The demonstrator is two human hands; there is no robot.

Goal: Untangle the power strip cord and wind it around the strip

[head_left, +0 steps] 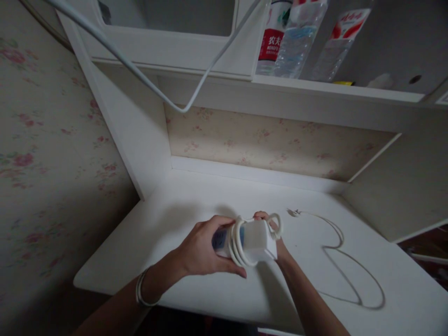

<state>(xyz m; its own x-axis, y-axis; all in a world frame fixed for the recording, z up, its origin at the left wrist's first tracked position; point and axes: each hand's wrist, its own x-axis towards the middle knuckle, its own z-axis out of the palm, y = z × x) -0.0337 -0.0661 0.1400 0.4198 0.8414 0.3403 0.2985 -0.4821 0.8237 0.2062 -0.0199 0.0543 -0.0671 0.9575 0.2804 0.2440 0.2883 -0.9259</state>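
Observation:
A white power strip (257,239) with dark sockets at its left end is held up above the desk. Several turns of its white cord (237,245) wrap around the middle. My left hand (206,249) grips the socket end, thumb below and fingers over the top. Behind the right end is my right hand (270,220), its curled fingers closed on the cord near a loose loop; the strip hides much of this hand. The rest of the cord lies in wide bends across the desk at right, with its plug (294,213) on the desktop.
The white desk (168,186) has side panels and a shelf (336,88) above. Plastic bottles (297,42) stand on that shelf. A pale cable (182,110) hangs in a V in front of the upper cabinet. Floral wallpaper (52,163) covers the left wall.

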